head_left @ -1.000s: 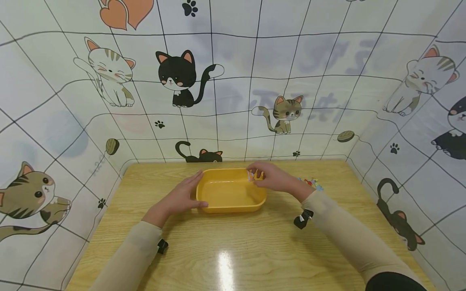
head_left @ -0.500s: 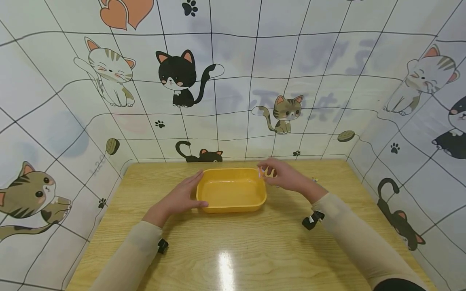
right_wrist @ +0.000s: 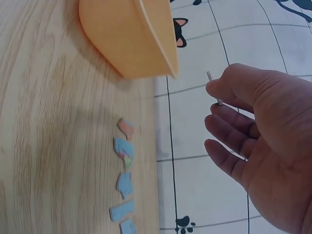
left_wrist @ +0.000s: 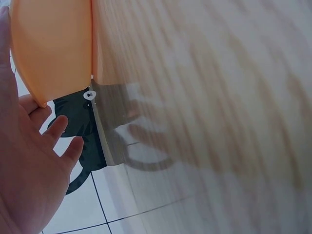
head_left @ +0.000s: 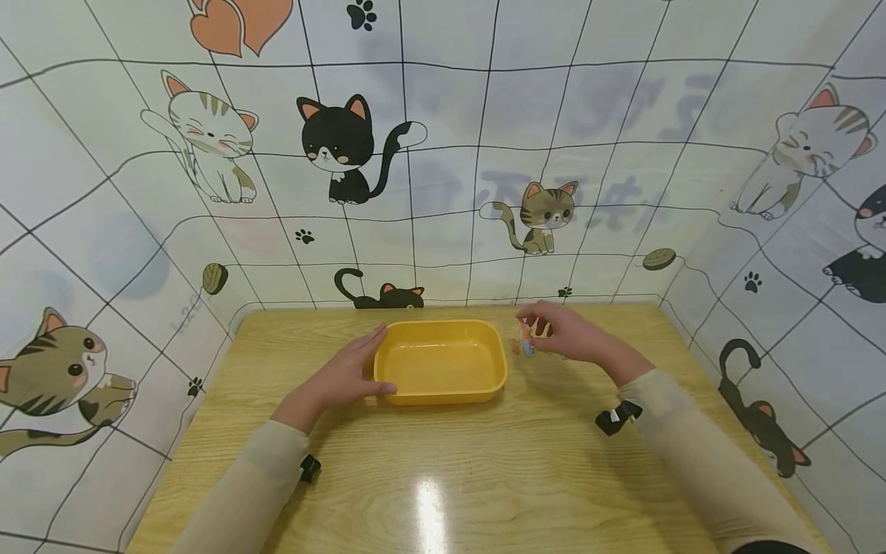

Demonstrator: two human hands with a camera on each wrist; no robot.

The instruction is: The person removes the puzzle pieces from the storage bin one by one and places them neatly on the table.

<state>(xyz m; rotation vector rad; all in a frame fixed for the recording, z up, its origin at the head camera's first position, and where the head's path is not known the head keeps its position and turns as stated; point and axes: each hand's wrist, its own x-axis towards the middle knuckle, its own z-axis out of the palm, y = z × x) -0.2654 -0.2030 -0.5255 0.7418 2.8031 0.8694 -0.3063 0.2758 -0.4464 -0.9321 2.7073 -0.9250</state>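
My left hand holds the left end of a yellow plastic tray, its thumb along the near corner and its fingers by the far-left corner. In the left wrist view several fingers are spread below the tray's edge. To the right of the tray, my right hand pinches a thin flat piece between thumb and fingertip; it shows edge-on in the right wrist view. Beneath that hand several flat, coloured pieces like jigsaw pieces lie on the table, among them an orange one and a blue one.
The wooden table meets a wall covering printed with cats and grid lines at the back and both sides. A black camera mount is strapped at the right wrist, and another at the left.
My right hand has moved right, from over the tray's far-right corner to above the loose pieces, still pinching a small piece. The left hand and tray have stayed put.
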